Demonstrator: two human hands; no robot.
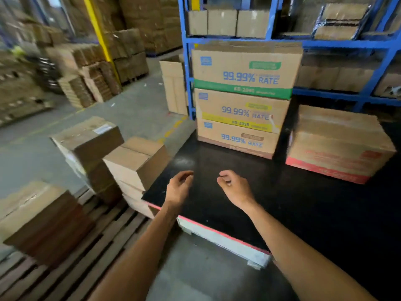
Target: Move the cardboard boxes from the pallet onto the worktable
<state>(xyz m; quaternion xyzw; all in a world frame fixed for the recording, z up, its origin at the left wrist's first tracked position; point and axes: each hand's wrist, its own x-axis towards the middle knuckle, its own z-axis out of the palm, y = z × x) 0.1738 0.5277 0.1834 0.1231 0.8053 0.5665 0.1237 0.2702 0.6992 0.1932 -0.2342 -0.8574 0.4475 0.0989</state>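
Both hands, left and right, hover empty over the black worktable, fingers loosely curled and holding nothing. Plain boxes wait stacked on the wooden pallet just left of the table, likely next to be lifted. Printed cartons and a red-banded box already stand at the table's far side, leaving the near surface free.

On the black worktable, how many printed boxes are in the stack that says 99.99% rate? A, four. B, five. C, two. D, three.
D: the stack on the worktable shows three printed boxes, banded green, yellow and brown from top to bottom.
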